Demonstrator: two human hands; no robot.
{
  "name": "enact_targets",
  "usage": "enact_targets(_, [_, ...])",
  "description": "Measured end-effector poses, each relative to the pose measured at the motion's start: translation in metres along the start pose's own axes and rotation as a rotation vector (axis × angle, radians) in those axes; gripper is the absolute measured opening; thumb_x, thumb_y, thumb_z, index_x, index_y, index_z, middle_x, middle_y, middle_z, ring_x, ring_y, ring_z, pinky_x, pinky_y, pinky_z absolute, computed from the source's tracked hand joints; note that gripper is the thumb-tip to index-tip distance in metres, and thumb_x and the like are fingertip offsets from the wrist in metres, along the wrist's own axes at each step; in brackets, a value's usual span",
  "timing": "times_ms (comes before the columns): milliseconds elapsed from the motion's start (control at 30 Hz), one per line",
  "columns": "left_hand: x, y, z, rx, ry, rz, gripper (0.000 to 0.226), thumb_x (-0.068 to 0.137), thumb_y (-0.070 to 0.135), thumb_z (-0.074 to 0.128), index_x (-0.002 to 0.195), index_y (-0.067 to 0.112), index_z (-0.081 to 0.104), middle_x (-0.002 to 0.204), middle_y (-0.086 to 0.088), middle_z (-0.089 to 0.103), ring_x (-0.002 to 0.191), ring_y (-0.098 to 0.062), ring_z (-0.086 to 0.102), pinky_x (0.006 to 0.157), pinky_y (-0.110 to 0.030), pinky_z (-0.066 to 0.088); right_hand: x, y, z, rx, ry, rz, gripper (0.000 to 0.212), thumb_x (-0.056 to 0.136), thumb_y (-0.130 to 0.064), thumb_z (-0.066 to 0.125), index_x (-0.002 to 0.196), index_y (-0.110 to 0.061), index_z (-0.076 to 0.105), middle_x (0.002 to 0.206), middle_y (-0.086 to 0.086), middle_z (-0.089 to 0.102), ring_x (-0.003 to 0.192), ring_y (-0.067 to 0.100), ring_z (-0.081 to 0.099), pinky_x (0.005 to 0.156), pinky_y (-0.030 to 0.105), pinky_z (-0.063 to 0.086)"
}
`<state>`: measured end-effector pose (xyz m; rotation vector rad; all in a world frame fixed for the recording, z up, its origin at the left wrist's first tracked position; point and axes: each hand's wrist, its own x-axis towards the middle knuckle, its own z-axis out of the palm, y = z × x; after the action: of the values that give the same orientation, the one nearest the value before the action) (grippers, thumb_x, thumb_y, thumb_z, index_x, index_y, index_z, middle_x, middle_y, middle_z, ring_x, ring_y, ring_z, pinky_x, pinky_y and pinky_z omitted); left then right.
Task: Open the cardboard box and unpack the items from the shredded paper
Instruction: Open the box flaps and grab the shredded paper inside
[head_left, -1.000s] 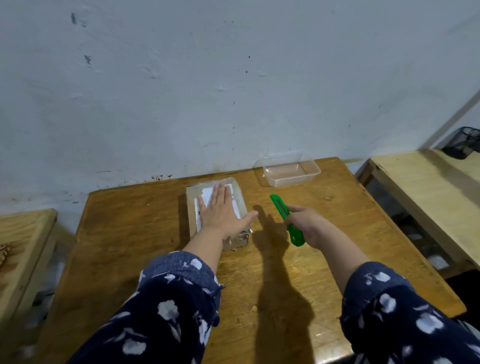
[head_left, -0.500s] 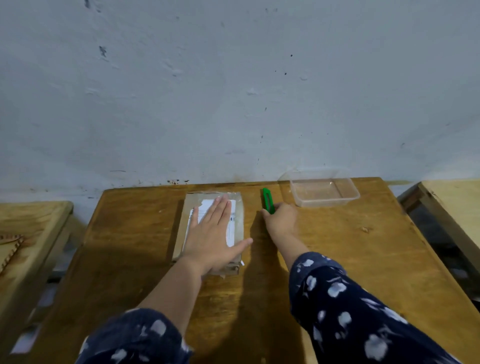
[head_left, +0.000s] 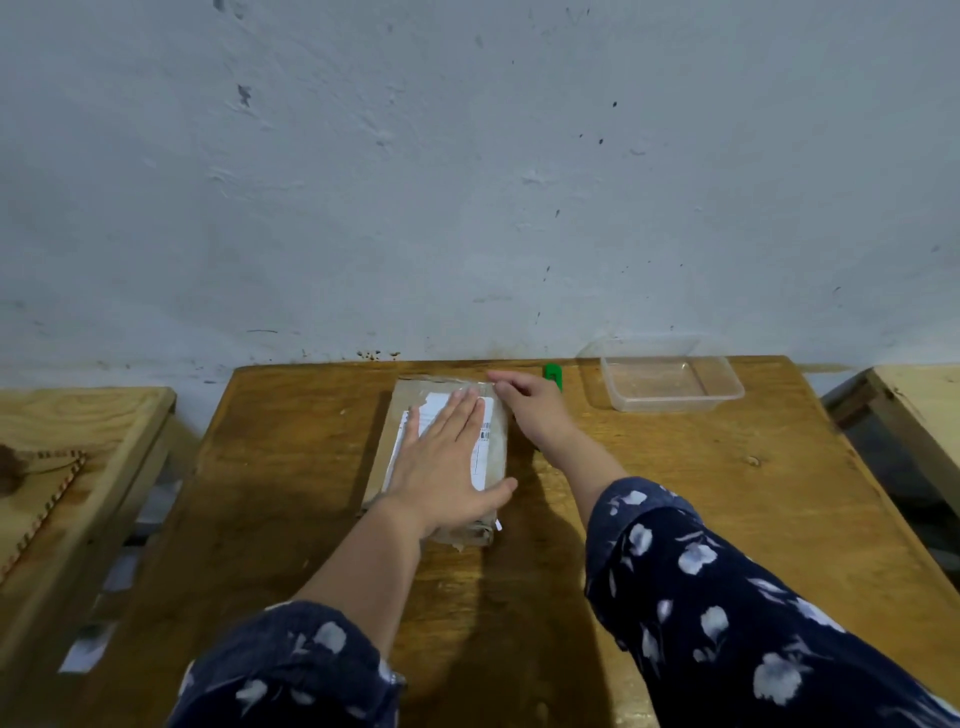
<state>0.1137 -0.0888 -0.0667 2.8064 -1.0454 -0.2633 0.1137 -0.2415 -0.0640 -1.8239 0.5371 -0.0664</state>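
Currently left hand (head_left: 441, 462) flat, open, pinning cardboard box (head_left: 441, 457) mid-counter (head_left: 727, 493); box's long axis runs away from person. Right hand (head_left: 530, 408) closed on green cutter (head_left: 554, 375) at box's far right corner.

In front of me I count one cardboard box (head_left: 441, 452), one green cutter (head_left: 554, 375) and one clear plastic tub (head_left: 670, 382). Two of my hands are out: left (head_left: 441, 467) and right (head_left: 530, 402). One tabletop (head_left: 727, 493) carries these, and one more stands on each side.
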Motion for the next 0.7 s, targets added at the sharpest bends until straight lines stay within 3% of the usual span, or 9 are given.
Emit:
enact_targets(100, [-0.01, -0.009, -0.004, 0.056, -0.041, 0.032, 0.094, 0.084, 0.073, 0.033, 0.153, 0.022, -0.005, 0.161, 0.008, -0.012, 0.146, -0.007, -0.016, 0.118, -0.049, -0.012, -0.017, 0.007, -0.001, 0.032, 0.069, 0.005, 0.026, 0.095, -0.014, 0.052, 0.115, -0.018, 0.067, 0.125, 0.001, 0.062, 0.116, 0.015, 0.053, 0.093, 0.024, 0.042])
enact_targets(267, [-0.045, -0.023, -0.01, 0.06, -0.048, 0.016, 0.092, 0.087, 0.07, 0.034, 0.153, 0.018, -0.002, 0.161, 0.004, -0.011, 0.147, -0.009, -0.013, 0.119, -0.046, -0.011, -0.063, 0.013, 0.0, 0.038, 0.173, 0.013, 0.03, 0.096, -0.013, 0.05, 0.121, -0.019, 0.064, 0.129, 0.003, 0.06, 0.114, 0.011, 0.049, 0.09, 0.02, 0.039])
enact_targets(400, [-0.082, -0.034, -0.009, 0.044, -0.01, -0.02, 0.087, 0.089, 0.069, 0.03, 0.154, 0.019, 0.001, 0.161, 0.002, -0.009, 0.148, -0.013, -0.01, 0.12, -0.04, -0.007, -0.107, 0.026, 0.006, -0.056, 0.261, 0.005, 0.029, 0.095, -0.02, 0.052, 0.122, -0.024, 0.064, 0.129, 0.004, 0.06, 0.104, 0.016, 0.056, 0.072, 0.016, 0.047])
enact_targets(533, [-0.116, -0.044, -0.006, 0.029, -0.022, 0.038, 0.074, 0.095, 0.058, 0.031, 0.153, 0.022, 0.003, 0.161, 0.004, -0.007, 0.148, -0.012, -0.01, 0.119, -0.038, -0.006, -0.153, 0.044, 0.025, -0.092, 0.335, -0.002, 0.031, 0.093, -0.028, 0.055, 0.123, -0.028, 0.061, 0.128, 0.002, 0.06, 0.113, 0.021, 0.057, 0.094, 0.04, 0.051])
enact_targets(700, [-0.144, -0.054, -0.001, 0.032, 0.0, 0.108, 0.067, 0.097, 0.05, 0.033, 0.153, 0.025, 0.008, 0.162, 0.005, -0.001, 0.148, -0.011, -0.006, 0.118, -0.036, -0.002, -0.206, 0.053, 0.044, -0.223, 0.304, -0.036, 0.05, 0.09, -0.037, 0.058, 0.138, -0.028, 0.047, 0.128, -0.004, 0.049, 0.111, 0.014, 0.052, 0.093, 0.037, 0.052])
